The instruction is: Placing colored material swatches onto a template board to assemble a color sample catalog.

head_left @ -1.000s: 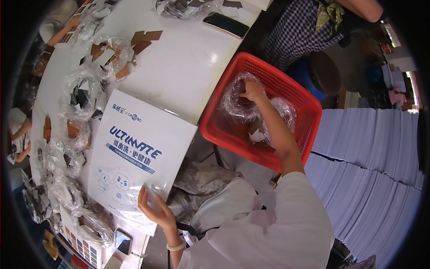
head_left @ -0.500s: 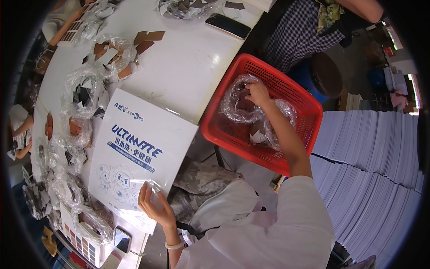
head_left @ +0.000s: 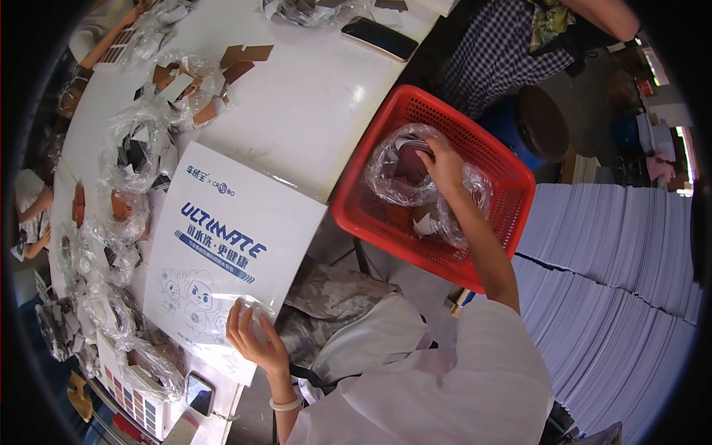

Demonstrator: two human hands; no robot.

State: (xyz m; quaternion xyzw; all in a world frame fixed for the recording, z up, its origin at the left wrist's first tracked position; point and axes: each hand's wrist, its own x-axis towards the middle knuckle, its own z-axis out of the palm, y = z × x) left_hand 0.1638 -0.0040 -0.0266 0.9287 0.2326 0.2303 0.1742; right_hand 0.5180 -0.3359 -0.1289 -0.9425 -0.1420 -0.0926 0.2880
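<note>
Red basket [head_left: 475, 141]: one, landmark for everything below
Bagged swatches: two clear bags in the red basket, overlapping or just touching, hard to say; dark red swatches [head_left: 409, 165] in the left bag [head_left: 380, 179], pale and brown swatches [head_left: 426, 225] in the right bag [head_left: 461, 222]
Right hand [head_left: 445, 169]: inside the red basket, at the left bag's edge, thumb and fingers apart, no swatch visible in between
Left hand [head_left: 256, 343]: lower left of the red basket, fingers extended, resting on the board's near corner, not clamped on anything
White printed board [head_left: 237, 222]: just one, left of the red basket, flat on the worktop [head_left: 297, 104], blue print up, no swatches visible on top
Done so far: board laid out, at a guess mid-round; no finished pile to identify for sure, tbh
Left: both bags in the red basket not emptied; overall remainder impossible to call
More swatch bags [head_left: 196, 96]: left of the red basket, at least six, too tangled for an exact count
Phones: two, one [head_left: 380, 38] above the red basket, one [head_left: 200, 393] far lower left
White sheet stacks [head_left: 608, 230]: right of the red basket, at least two, sheets way too many to count lol
</note>
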